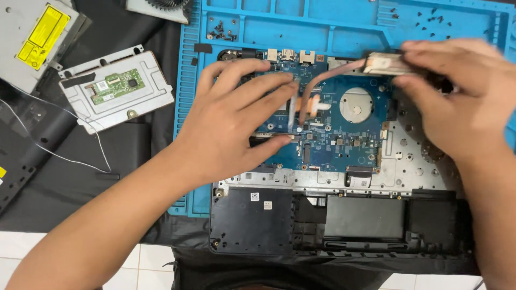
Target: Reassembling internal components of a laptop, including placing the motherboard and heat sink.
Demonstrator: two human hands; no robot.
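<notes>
My left hand (231, 126) lay flat, fingers spread, on the blue motherboard (344, 134). At two o'clock from it, my right hand (457, 96) pinched the copper heatsink (382, 63), lifted over the board's top edge.

Off to the left, a touchpad module (115, 88) lying face down on black cloth (70, 182), green circuit strip showing on its grey metal plate. Further up in the corner, an optical drive (35, 43) with a yellow label, tilted. Thin white wire (54, 153) snaking across the cloth, near a black plastic panel (21, 156). Under it all on the right, a blue ribbed work mat (333, 27), small dark screws (223, 29) heaped in one tray compartment, more screws (430, 21) scattered top right. Cooling fan (161, 8) just peeking in at the top edge. White floor tiles (134, 268) below.
</notes>
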